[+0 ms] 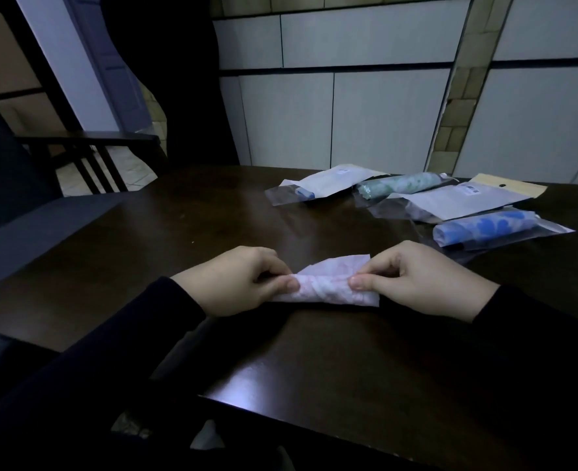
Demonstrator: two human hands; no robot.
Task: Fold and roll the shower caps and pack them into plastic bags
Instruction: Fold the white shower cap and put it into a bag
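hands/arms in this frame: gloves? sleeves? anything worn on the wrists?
No gloves: left hand and right hand are bare. Both arms wear long dark sleeves, left sleeve and right sleeve, ending at the wrists. No rings, watch or markings visible in this dim light.

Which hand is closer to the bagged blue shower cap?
Right. The right hand pinches the pink cap just below the bagged blue shower cap; the left hand is farther left.
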